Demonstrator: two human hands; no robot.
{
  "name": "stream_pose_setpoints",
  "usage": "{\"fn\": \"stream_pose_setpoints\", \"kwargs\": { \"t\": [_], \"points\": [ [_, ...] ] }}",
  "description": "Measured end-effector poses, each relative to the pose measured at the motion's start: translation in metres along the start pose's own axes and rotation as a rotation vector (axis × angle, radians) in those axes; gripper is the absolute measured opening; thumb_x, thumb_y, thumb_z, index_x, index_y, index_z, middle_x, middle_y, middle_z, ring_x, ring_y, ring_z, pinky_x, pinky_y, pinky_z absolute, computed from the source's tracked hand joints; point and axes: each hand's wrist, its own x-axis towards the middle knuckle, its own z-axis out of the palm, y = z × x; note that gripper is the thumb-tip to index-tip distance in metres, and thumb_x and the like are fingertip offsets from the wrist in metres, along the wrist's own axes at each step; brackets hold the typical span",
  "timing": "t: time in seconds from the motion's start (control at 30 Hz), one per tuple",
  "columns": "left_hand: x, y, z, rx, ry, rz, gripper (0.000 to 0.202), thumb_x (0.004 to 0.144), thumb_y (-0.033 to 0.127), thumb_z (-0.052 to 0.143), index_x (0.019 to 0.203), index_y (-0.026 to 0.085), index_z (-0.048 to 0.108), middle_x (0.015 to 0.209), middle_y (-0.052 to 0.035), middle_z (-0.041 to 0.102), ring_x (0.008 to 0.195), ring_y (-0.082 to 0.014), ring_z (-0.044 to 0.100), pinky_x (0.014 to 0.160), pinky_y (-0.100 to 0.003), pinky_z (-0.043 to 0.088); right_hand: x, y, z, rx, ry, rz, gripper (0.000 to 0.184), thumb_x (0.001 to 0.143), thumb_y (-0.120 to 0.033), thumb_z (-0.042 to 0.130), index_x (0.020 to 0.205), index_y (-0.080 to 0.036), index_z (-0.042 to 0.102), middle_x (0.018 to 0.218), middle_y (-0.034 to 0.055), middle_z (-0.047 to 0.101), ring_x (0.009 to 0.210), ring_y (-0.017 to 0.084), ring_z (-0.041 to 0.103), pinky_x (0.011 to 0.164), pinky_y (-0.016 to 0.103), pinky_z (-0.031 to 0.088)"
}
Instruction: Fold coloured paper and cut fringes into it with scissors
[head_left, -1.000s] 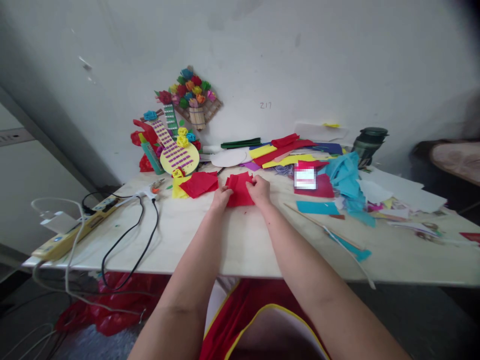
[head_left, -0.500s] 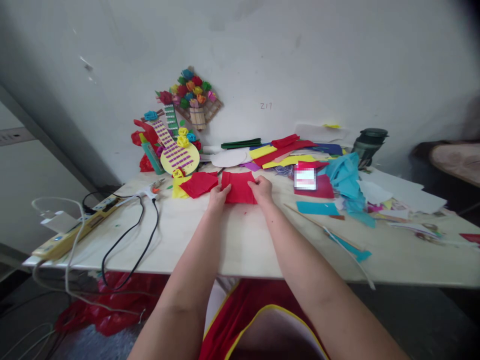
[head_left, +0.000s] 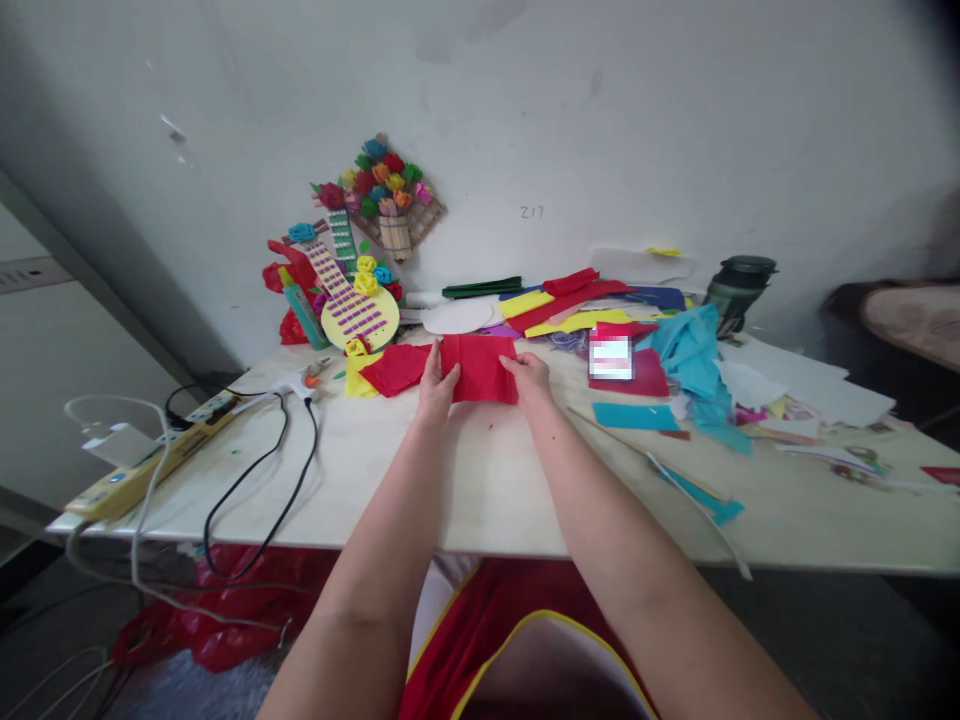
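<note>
A rectangular piece of red crepe paper (head_left: 481,370) is held up off the table between my two hands. My left hand (head_left: 437,385) grips its left edge with the thumb in front and the fingers partly behind it. My right hand (head_left: 530,378) pinches the right edge, thumb on the near face. Just left of my left hand lies another red crumpled sheet (head_left: 395,370), resting partly over a yellow piece (head_left: 361,378).
Left are a glue gun (head_left: 296,384), black cord and a power strip (head_left: 150,460). A paper guitar (head_left: 360,318) and glue bottle (head_left: 301,310) stand behind. Coloured paper (head_left: 577,300), blue crepe (head_left: 686,355), a thin stick (head_left: 660,460) and a dark bottle (head_left: 739,292) lie rightward.
Both hands have lifted the red paper slightly and spread a little apart. My left fingers have straightened upward along its edge, and the paper looks flatter and wider.
</note>
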Motion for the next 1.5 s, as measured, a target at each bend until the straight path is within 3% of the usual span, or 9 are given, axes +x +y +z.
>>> {"fn": "stream_pose_setpoints", "kwargs": {
  "t": [0.13,0.3,0.5,0.77,0.9,1.03,1.2,1.33,1.5],
  "points": [
    [0.000,-0.001,-0.001,0.030,-0.009,-0.014,0.053,0.067,0.016,0.071,0.117,0.026,0.055,0.120,-0.0023,0.060,0.117,-0.0170,0.051,0.100,-0.030,0.038,0.001,0.000,-0.001,0.097,-0.042,0.055,0.028,0.050,-0.038,0.070,0.055,-0.021,0.047,0.047,-0.0061,0.049,0.051,0.013,0.049,0.050,0.026,0.041],
    [0.002,0.000,-0.002,0.093,0.026,-0.063,0.028,0.062,0.030,0.075,0.083,0.019,0.061,0.081,-0.0020,0.069,0.086,-0.0187,0.064,0.084,-0.033,0.048,0.003,-0.001,-0.003,0.111,-0.001,0.088,0.027,0.045,-0.035,0.073,0.055,-0.021,0.053,0.049,-0.0052,0.055,0.055,0.015,0.054,0.052,0.027,0.044],
    [0.001,0.001,-0.004,0.157,0.021,-0.022,0.035,0.055,0.040,0.077,0.069,0.016,0.055,0.065,-0.0005,0.064,0.067,-0.0158,0.063,0.072,-0.031,0.049,-0.001,-0.006,-0.002,0.154,0.039,0.109,0.025,0.040,-0.028,0.074,0.050,-0.018,0.054,0.045,-0.0057,0.054,0.050,0.012,0.050,0.048,0.024,0.040],
    [0.003,-0.002,-0.007,0.167,0.022,-0.025,0.035,0.059,0.037,0.075,0.079,0.017,0.054,0.079,-0.0045,0.067,0.083,-0.0209,0.064,0.083,-0.038,0.048,0.000,-0.004,-0.003,0.063,0.049,0.040,0.023,0.044,-0.028,0.074,0.049,-0.018,0.053,0.046,-0.0063,0.052,0.050,0.011,0.049,0.051,0.024,0.041],
    [0.003,-0.003,-0.006,0.127,0.044,-0.033,0.039,0.067,0.027,0.072,0.100,0.019,0.054,0.104,-0.0079,0.066,0.103,-0.0222,0.060,0.092,-0.039,0.045,0.002,0.000,-0.002,0.045,0.033,0.023,0.020,0.047,-0.025,0.072,0.054,-0.017,0.055,0.049,-0.0058,0.054,0.051,0.011,0.051,0.054,0.025,0.044],
    [0.001,-0.001,-0.004,0.086,0.063,-0.053,0.058,0.073,0.019,0.065,0.127,0.024,0.043,0.128,-0.0065,0.054,0.121,-0.0198,0.047,0.100,-0.035,0.039,0.003,0.000,-0.001,0.120,0.033,-0.021,0.035,0.049,-0.017,0.069,0.084,-0.016,0.064,0.061,-0.0052,0.059,0.059,0.012,0.056,0.062,0.026,0.048],
    [0.000,0.003,-0.004,0.006,0.081,-0.170,0.067,0.071,0.015,0.064,0.132,0.023,0.038,0.129,-0.0075,0.053,0.118,-0.0211,0.050,0.098,-0.035,0.042,0.005,-0.001,-0.001,0.149,0.005,-0.040,0.063,0.052,-0.015,0.068,0.114,-0.017,0.058,0.070,-0.0045,0.062,0.065,0.012,0.059,0.069,0.027,0.049],
    [0.003,0.005,-0.008,-0.024,0.014,-0.216,0.049,0.065,0.014,0.065,0.113,0.016,0.054,0.112,-0.0095,0.063,0.109,-0.0235,0.056,0.094,-0.037,0.044,0.005,-0.004,-0.004,0.230,-0.100,0.069,0.050,0.052,-0.013,0.068,0.102,-0.017,0.063,0.072,-0.0029,0.066,0.068,0.015,0.062,0.071,0.030,0.050],
    [0.005,0.007,-0.011,0.021,-0.040,-0.223,0.025,0.057,0.017,0.065,0.082,0.016,0.061,0.080,-0.0053,0.068,0.092,-0.0231,0.062,0.084,-0.036,0.048,0.001,-0.015,-0.012,0.206,-0.207,0.162,0.021,0.049,-0.018,0.072,0.067,-0.017,0.062,0.060,-0.0014,0.065,0.059,0.015,0.061,0.064,0.030,0.050]
  ]
}}
